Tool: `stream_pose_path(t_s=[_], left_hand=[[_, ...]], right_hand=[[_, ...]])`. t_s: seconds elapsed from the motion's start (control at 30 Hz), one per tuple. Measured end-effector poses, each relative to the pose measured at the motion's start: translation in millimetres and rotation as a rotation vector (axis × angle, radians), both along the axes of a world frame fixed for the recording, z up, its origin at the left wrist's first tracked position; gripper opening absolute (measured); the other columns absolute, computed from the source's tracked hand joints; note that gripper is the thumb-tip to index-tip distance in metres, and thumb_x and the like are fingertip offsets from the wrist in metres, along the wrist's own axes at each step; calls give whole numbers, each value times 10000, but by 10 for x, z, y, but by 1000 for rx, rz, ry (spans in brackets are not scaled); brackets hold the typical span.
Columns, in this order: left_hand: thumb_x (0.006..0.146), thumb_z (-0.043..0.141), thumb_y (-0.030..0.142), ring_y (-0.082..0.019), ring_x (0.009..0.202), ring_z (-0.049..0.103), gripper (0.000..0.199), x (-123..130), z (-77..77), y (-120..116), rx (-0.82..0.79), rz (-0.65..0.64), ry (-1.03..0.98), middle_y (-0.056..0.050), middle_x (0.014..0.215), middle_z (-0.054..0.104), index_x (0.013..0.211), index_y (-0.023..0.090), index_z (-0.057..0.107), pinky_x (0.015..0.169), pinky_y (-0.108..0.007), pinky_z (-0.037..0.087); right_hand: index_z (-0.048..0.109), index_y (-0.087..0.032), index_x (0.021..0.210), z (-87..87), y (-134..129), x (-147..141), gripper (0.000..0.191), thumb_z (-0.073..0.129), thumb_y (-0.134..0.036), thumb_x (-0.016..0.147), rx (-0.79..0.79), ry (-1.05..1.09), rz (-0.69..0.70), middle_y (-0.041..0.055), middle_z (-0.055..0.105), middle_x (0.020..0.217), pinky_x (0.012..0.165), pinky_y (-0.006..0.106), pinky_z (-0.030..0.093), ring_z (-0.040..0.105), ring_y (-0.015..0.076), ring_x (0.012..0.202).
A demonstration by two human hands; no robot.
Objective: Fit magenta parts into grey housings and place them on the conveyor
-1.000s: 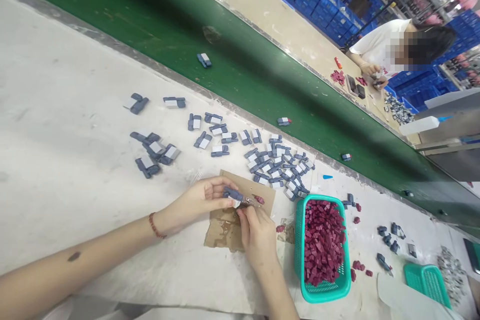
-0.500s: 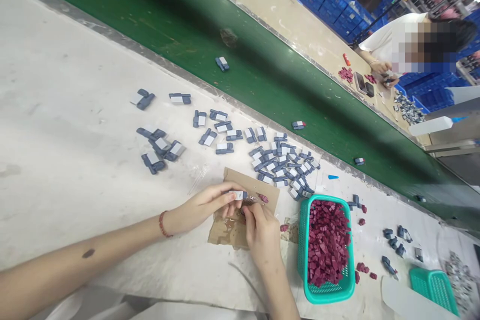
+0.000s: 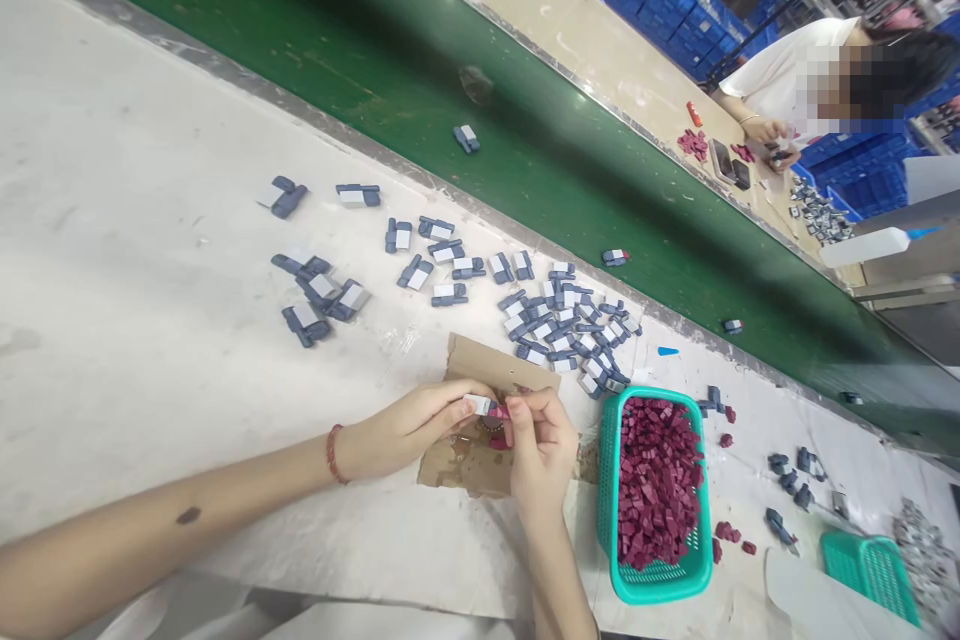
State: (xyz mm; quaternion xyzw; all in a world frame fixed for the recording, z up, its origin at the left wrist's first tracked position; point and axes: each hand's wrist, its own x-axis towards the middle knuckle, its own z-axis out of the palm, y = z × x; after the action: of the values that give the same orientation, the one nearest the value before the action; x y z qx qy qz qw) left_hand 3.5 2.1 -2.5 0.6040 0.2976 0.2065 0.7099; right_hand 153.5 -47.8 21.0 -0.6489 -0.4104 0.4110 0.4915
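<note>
Between the fingers of my left hand point(image 3: 409, 432) is a small blue-grey plastic part with a white face point(image 3: 478, 405). My right hand point(image 3: 541, 445) pinches a small maroon piece point(image 3: 500, 411) at the end of that part; whether it is seated there I cannot tell. Both hands are closed and sit over a stained cardboard sheet point(image 3: 480, 355). More maroon lies on the cardboard, partly hidden by my fingers. To the right of my right hand stands a green basket point(image 3: 706, 560) full of maroon pieces point(image 3: 656, 480).
Many similar blue-grey parts point(image 3: 566, 320) lie beyond the cardboard. A green conveyor belt point(image 3: 360, 80) crosses behind, carrying several parts. Right of the basket are loose pieces point(image 3: 726, 532) and a second green basket point(image 3: 870, 570). A co-worker point(image 3: 780, 70) sits across the belt.
My right hand has risen from the cardboard to the part in my left hand, bringing a maroon piece against its end. Parts on the belt have shifted right.
</note>
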Motion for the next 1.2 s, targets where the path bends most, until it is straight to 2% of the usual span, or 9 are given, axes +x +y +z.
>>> stream_pose_path(t_s=[0.33, 0.47, 0.67, 0.77, 0.87, 0.93, 1.07, 1.13, 1.2], left_hand=[[959, 295, 419, -140, 579, 393, 345, 12, -14, -8, 94, 1, 14, 36, 636, 409, 746, 195, 448, 571, -261, 347], [957, 276, 411, -137, 558, 381, 345, 27, -23, -24, 137, -2, 58, 42, 617, 382, 713, 204, 406, 548, -257, 338], [968, 262, 349, -164, 618, 527, 345, 34, 52, -46, 311, -20, 150, -13, 695, 572, 769, 195, 499, 602, -267, 418], [969, 300, 335, -197, 771, 625, 336, 8, 148, 23, 423, -75, 200, -69, 874, 684, 898, 184, 592, 705, -285, 480], [945, 392, 373, -237, 1015, 631, 326, -21, 280, 248, 550, -60, 221, -87, 1126, 684, 1113, 208, 616, 874, -312, 487], [903, 453, 440, -260, 1075, 611, 368, -31, 367, 511, 624, 46, 286, -77, 1164, 679, 1150, 225, 621, 909, -328, 485], [818, 496, 467, -270, 1021, 608, 466, -14, 460, 1235, 693, 340, 558, -93, 1194, 664, 1151, 165, 620, 877, -339, 497], [811, 500, 410, -258, 965, 610, 475, 10, 446, 1604, 706, 385, 739, -101, 1189, 658, 1185, 134, 598, 875, -346, 488], [839, 480, 356, -259, 952, 606, 463, 44, 395, 1910, 760, 347, 883, -114, 1161, 657, 1220, 110, 569, 871, -357, 482]], right_hand=[[515, -202, 675, -113, -41, -51, 277, 515, -357, 904, 68, -224, 85, -36, 515, 577, 510, 226, 375, 470, 115, 521], [482, -205, 662, -116, -43, -24, 284, 512, -358, 900, 22, -221, 111, -48, 473, 559, 494, 225, 340, 430, 108, 500], [454, -209, 652, -85, -61, -11, 304, 529, -395, 881, -59, -82, 116, -63, 407, 554, 483, 223, 306, 377, 103, 499], [520, -198, 718, -40, -111, -12, 273, 521, -410, 890, -44, -9, 87, -44, 473, 597, 510, 225, 347, 435, 113, 535], [606, -194, 928, 78, -208, 127, 241, 484, -402, 917, -6, -21, 47, -24, 539, 655, 524, 229, 396, 506, 133, 579], [623, -204, 986, 190, -300, 345, 231, 468, -367, 933, -3, -168, 7, -5, 583, 705, 543, 239, 420, 541, 145, 613], [642, -209, 926, 366, -496, 967, 198, 454, -272, 919, -44, -658, -75, 62, 633, 886, 716, 326, 467, 586, 212, 817], [644, -212, 981, 373, -565, 1241, 208, 455, -220, 895, -117, -852, -49, 83, 638, 972, 799, 383, 459, 574, 249, 913], [643, -212, 1001, 328, -599, 1421, 234, 455, -162, 871, -164, -950, 48, 86, 647, 1009, 839, 420, 451, 563, 267, 948]])
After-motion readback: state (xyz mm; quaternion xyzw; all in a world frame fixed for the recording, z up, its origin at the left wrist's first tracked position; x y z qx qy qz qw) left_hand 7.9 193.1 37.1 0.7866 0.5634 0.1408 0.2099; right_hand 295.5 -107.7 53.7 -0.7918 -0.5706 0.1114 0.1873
